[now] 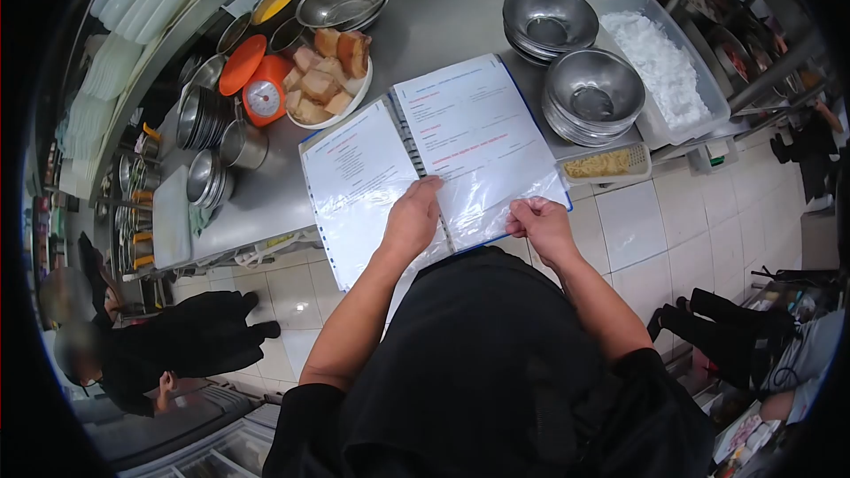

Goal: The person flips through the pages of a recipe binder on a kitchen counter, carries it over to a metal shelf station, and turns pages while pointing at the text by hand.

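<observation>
A ring binder (496, 133) lies open on the front edge of the steel counter, with printed sheets in clear plastic sleeves. My left hand (413, 217) rests on the lower part of the binder beside the rings, fingers extended toward the spine. At the lower right corner, my right hand (540, 221) pinches the edge of a plastic sleeve (487, 204) between thumb and fingers. The sleeve is glossy and wrinkled there.
Left of the binder are a bowl of meat chunks (323, 84), an orange scale (264, 99) and metal pots (243, 143). Stacked steel bowls (595, 93) and a tub of white powder (660, 62) stand right. One person (177, 345) is left, others right.
</observation>
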The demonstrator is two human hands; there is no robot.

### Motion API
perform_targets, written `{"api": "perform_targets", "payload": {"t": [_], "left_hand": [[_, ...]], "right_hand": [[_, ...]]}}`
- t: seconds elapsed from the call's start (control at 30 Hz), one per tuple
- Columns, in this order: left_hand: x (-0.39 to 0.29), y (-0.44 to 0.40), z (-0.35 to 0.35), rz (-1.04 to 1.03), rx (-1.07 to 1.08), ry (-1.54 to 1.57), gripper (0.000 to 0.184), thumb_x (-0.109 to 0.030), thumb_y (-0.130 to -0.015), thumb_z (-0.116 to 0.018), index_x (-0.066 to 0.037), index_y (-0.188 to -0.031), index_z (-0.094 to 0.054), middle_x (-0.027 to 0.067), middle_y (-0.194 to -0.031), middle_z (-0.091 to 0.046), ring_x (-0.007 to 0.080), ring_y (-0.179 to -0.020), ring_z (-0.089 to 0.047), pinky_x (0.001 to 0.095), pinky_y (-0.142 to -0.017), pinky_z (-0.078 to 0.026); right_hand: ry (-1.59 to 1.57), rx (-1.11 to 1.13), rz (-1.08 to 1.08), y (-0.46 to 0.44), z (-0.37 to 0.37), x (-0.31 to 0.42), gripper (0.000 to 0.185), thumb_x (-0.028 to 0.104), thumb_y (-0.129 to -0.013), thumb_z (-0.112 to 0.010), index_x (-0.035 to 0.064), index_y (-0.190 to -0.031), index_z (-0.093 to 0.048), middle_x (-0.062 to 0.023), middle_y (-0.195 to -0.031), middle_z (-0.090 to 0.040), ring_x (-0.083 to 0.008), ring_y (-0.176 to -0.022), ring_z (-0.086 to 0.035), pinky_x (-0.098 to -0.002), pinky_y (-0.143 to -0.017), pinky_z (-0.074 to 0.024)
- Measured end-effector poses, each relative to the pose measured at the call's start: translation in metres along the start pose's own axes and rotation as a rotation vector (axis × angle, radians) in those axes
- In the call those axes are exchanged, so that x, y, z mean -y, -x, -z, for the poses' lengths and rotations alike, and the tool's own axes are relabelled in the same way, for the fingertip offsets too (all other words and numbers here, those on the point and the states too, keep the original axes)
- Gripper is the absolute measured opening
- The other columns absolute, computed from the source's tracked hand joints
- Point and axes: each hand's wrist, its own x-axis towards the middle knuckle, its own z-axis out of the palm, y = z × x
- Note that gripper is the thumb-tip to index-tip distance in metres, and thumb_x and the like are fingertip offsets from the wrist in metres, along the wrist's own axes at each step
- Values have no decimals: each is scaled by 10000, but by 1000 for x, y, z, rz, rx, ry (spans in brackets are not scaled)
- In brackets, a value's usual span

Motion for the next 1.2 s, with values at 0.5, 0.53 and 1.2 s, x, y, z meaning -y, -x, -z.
{"api": "perform_targets", "payload": {"t": [0.5,0.53,1.2], "left_hand": [[3,-1,-4,143,113,-382,614,-388,-892,-678,-138,-1432,-525,277,-1572,-245,518,-1451,-208,634,-1131,-273],[4,-2,-3,152,128,-381,612,-399,-903,-661,-162,-1447,-512,278,-1580,-229,520,-1454,-197,635,-1135,-265],[15,5,103,472,-235,880,453,-235,-959,-646,72,-1284,-575,149,-1192,-663,230,-1070,-633,350,-930,-487]], "right_hand": [[-321,-159,99,-25,23,8,119,128,-958,-660,30,-969,-593,-49,-830,-644,-152,-762,-654,-282,-656,-510],[-322,-134,76,-28,26,6,118,128,-959,-657,29,-971,-595,-50,-829,-644,-152,-757,-654,-283,-655,-512],[580,840,936,15,-118,71,341,175,-820,-772,29,-1108,-660,-170,-1407,-537,-367,-1272,-513,-410,-1058,-439]]}}
